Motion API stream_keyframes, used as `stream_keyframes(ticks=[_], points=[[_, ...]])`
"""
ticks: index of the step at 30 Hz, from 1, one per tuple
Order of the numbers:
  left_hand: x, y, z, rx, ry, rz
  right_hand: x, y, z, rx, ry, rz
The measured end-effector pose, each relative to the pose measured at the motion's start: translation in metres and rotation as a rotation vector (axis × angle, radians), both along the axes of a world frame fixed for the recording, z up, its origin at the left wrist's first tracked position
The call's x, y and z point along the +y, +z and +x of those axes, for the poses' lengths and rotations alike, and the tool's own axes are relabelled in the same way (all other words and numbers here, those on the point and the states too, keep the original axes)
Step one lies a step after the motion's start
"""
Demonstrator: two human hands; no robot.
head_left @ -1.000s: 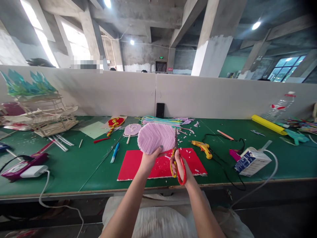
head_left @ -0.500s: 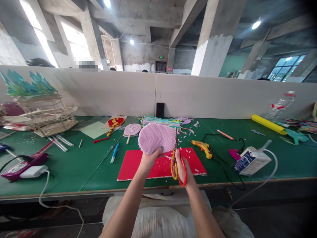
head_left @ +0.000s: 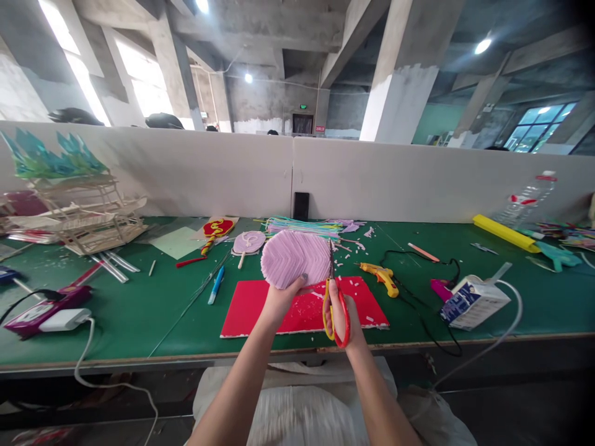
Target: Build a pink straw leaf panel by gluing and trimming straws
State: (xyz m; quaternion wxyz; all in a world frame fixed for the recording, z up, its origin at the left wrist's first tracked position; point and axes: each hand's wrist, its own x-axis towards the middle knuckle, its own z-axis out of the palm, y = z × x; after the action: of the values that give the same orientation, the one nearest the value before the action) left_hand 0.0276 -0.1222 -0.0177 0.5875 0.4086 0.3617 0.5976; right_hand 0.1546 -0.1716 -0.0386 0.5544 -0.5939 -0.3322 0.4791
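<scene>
My left hand (head_left: 287, 296) grips the lower edge of a flat, rounded lilac piece (head_left: 295, 259) with a ridged chevron pattern, perhaps of pipe cleaners. It is held up above a red board (head_left: 260, 310) dotted with small light scraps. In my right hand (head_left: 351, 316) are scissors (head_left: 343, 322) with one yellow and one red handle loop. Their blades point up along the right edge of the lilac piece and look nearly closed. Whether a blade touches the edge I cannot tell.
Behind lie pastel pipe cleaners (head_left: 297, 225) and a lilac round piece on a stick (head_left: 248, 243). A yellow glue gun (head_left: 382, 279) and a carton (head_left: 474, 300) are right. A blue pen (head_left: 216, 285), a purple power strip (head_left: 44, 310) and a stick model (head_left: 88, 210) stand or lie left.
The scissor handles have drawn closer together, and the blades look more closed. The lilac piece and my left hand have hardly moved.
</scene>
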Motion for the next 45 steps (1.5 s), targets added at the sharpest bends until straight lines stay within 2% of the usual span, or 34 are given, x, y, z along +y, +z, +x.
stream_keyframes(ticks=[6, 13, 24, 30, 35, 39, 45], points=[[0.003, -0.002, -0.001, -0.031, 0.015, -0.010, 0.000, 0.001, 0.003, -0.011, 0.021, -0.027], [0.005, 0.001, -0.004, -0.124, -0.011, 0.000, 0.001, 0.001, 0.005, -0.001, 0.191, 0.173], [0.005, 0.001, -0.008, -0.173, -0.017, -0.018, 0.000, 0.004, 0.002, 0.050, 0.243, 0.108], [0.001, 0.002, -0.007, -0.117, -0.024, -0.021, 0.001, 0.004, 0.003, 0.002, 0.221, 0.107], [-0.001, 0.002, -0.010, -0.058, -0.086, -0.020, -0.001, 0.010, 0.003, 0.031, 0.179, 0.113], [-0.002, 0.003, -0.010, -0.017, -0.074, -0.006, -0.004, 0.014, 0.002, 0.041, 0.162, 0.094], [-0.003, 0.001, -0.009, 0.004, -0.083, -0.004, -0.003, 0.011, 0.002, 0.044, 0.127, 0.065]])
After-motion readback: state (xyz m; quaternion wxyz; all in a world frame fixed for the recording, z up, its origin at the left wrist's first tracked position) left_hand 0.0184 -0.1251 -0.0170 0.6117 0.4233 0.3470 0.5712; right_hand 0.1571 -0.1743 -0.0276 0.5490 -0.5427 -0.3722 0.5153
